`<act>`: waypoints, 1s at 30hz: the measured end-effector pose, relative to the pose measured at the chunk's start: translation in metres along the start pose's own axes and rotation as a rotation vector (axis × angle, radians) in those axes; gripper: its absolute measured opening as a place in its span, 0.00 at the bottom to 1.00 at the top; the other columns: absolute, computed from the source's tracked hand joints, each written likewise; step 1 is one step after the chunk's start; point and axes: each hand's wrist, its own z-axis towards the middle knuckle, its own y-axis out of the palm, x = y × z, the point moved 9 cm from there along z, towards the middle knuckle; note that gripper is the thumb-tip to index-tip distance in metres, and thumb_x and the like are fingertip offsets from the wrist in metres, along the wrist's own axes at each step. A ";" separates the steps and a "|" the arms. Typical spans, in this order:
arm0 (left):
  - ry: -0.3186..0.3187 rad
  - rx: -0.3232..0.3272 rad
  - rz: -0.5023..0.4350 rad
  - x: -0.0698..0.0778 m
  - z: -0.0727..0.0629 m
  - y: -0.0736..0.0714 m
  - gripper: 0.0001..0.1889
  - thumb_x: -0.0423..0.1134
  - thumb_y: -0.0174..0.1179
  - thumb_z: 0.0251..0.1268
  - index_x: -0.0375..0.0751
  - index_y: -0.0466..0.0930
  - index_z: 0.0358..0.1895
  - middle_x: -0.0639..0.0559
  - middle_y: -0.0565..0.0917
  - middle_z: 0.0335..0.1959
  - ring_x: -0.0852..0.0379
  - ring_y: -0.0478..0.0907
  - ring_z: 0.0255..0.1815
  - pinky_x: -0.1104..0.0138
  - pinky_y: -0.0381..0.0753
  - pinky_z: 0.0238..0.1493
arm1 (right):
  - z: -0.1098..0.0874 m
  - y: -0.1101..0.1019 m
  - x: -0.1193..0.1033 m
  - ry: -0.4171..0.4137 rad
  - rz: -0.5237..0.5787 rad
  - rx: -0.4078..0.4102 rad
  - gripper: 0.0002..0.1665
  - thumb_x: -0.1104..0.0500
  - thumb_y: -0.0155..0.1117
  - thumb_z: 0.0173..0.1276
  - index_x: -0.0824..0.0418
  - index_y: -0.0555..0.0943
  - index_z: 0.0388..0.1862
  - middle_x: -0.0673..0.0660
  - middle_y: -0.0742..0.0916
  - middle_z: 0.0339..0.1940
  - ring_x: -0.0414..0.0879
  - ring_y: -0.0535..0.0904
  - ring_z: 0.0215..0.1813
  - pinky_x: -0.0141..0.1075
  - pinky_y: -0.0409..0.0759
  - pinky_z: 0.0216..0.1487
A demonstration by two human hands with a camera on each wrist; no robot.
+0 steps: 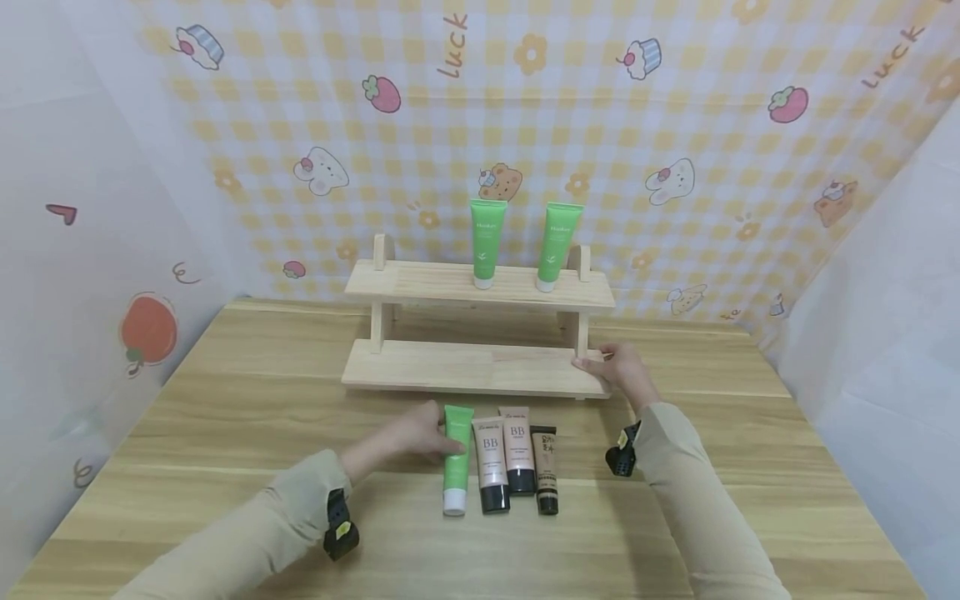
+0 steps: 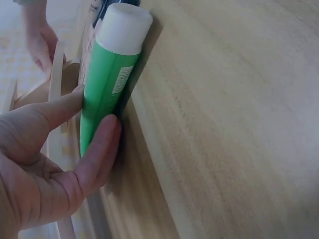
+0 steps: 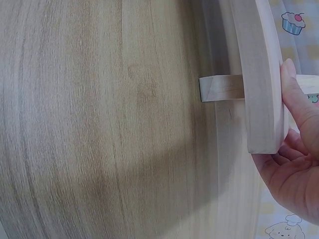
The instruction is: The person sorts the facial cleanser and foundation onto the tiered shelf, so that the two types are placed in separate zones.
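My left hand (image 1: 417,433) pinches a green squeeze tube (image 1: 456,477) with a white cap, between thumb and fingers. In the left wrist view the tube (image 2: 102,87) points its cap up and away, and the thumb and fingers press its sides. At the right end of a two-tier wooden shelf (image 1: 435,367), my right hand (image 1: 621,372) grips the lower board. The right wrist view has the thumb on the upper face of the board (image 3: 264,104), with the other fingers curled beneath its end. Two similar green tubes, one left (image 1: 487,242) and one right (image 1: 557,246), stand caps down on the top tier.
Right of the held tube, two pale BB cream tubes, a front one (image 1: 491,458) and a rear one (image 1: 517,446), lie beside a slim brown tube (image 1: 547,467). All rest on the wood-grain table (image 1: 247,400). A patterned curtain (image 1: 420,125) hangs closely behind the shelf.
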 end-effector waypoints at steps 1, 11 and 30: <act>-0.007 -0.007 -0.008 0.000 0.000 0.001 0.15 0.37 0.67 0.49 0.32 0.76 0.36 0.47 0.81 0.27 0.57 0.80 0.25 0.69 0.83 0.28 | 0.000 0.000 0.000 -0.005 0.000 0.000 0.45 0.44 0.64 0.58 0.71 0.62 0.64 0.71 0.72 0.60 0.58 0.71 0.58 0.47 0.72 0.61; -0.045 -0.022 -0.061 -0.001 0.002 0.008 0.13 0.36 0.65 0.51 0.31 0.76 0.36 0.46 0.81 0.28 0.56 0.81 0.25 0.69 0.84 0.29 | -0.003 -0.002 -0.003 -0.029 0.014 -0.003 0.46 0.44 0.64 0.58 0.73 0.61 0.64 0.72 0.71 0.61 0.61 0.69 0.60 0.48 0.71 0.62; -0.040 0.029 -0.236 -0.009 -0.007 0.004 0.18 0.32 0.63 0.53 0.26 0.70 0.45 0.42 0.81 0.32 0.55 0.81 0.27 0.67 0.84 0.31 | -0.002 0.001 -0.002 -0.021 -0.002 -0.001 0.46 0.43 0.64 0.58 0.72 0.61 0.64 0.72 0.72 0.60 0.60 0.70 0.59 0.48 0.72 0.61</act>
